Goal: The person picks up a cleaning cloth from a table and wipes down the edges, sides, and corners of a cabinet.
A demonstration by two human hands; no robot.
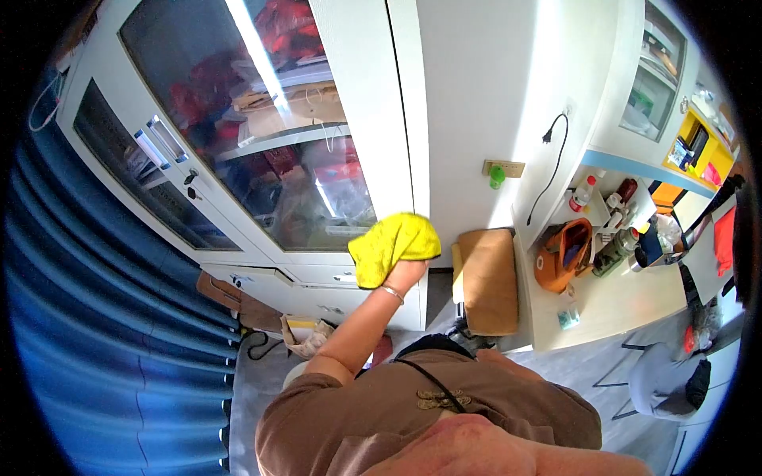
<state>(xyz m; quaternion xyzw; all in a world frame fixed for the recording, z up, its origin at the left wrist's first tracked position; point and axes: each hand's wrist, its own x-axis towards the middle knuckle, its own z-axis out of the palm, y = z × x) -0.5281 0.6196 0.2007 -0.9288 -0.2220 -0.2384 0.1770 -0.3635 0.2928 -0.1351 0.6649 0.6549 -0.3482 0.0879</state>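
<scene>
My left hand [407, 274] presses a yellow cloth [394, 242] with dark edging against the lower right frame of a white cabinet [386, 159] with glass doors. The cloth covers most of the fingers. A silver bracelet [392, 294] circles the left wrist. Behind the cabinet's glass lie stacked papers, folders and red bags. A pair of silver-blue door handles [151, 146] sits to the left, with keys [190, 184] hanging below them. Only a bit of my right arm [508, 365] shows beside my body; my right hand is out of sight.
Blue curtains [103, 317] hang at left. A tan cushioned piece [486, 282] stands right of the cabinet. Farther right, a desk [627, 305] holds an orange bag [562, 258], a bottle [582, 194] and a thermos. A grey stool [663, 381] and a cloth bag [308, 337] are on the floor.
</scene>
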